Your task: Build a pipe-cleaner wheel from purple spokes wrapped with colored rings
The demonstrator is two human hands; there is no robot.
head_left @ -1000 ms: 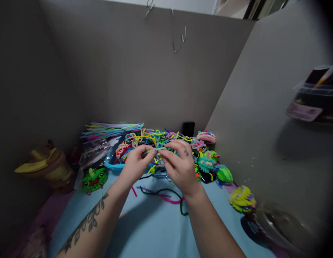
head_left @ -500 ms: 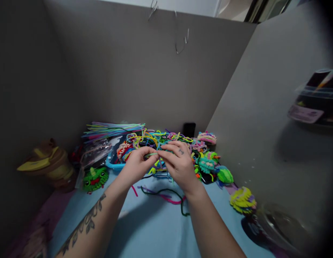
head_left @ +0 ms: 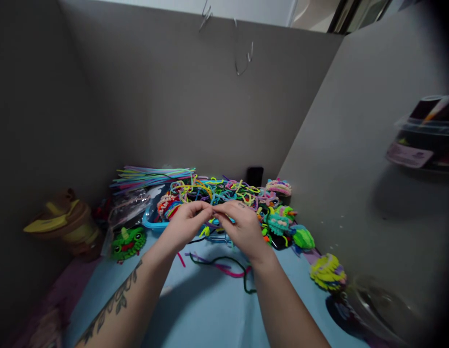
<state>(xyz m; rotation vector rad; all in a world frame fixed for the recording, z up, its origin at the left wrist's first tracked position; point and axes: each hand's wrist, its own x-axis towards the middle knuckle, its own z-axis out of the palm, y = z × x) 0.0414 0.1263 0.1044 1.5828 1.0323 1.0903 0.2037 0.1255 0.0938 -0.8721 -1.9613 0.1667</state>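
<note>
My left hand (head_left: 188, 222) and my right hand (head_left: 241, 227) meet at the fingertips above the blue table. Both pinch a thin pipe cleaner, which their fingers almost entirely cover. A purple stretch of pipe cleaner (head_left: 211, 224) shows just under the fingertips; whether it belongs to the held piece I cannot tell. Behind the hands lies a tangle of bent, colourful pipe cleaners (head_left: 224, 189), partly in a blue tray (head_left: 155, 225). Below them, a dark green pipe cleaner (head_left: 236, 258) curves across the table beside a pink pipe cleaner (head_left: 230, 273).
Straight pipe cleaners (head_left: 155, 175) lie bundled at back left. A green frog-like figure (head_left: 128, 242) and a brown pot (head_left: 77, 227) stand left. Fuzzy figures line the right, including a yellow one (head_left: 328, 272). A phone (head_left: 255, 176) leans on the grey wall (head_left: 195, 96).
My right hand has lowered and its fingers have curled in against my left fingertips. The light green strand that showed at my left fingers is now hidden.
</note>
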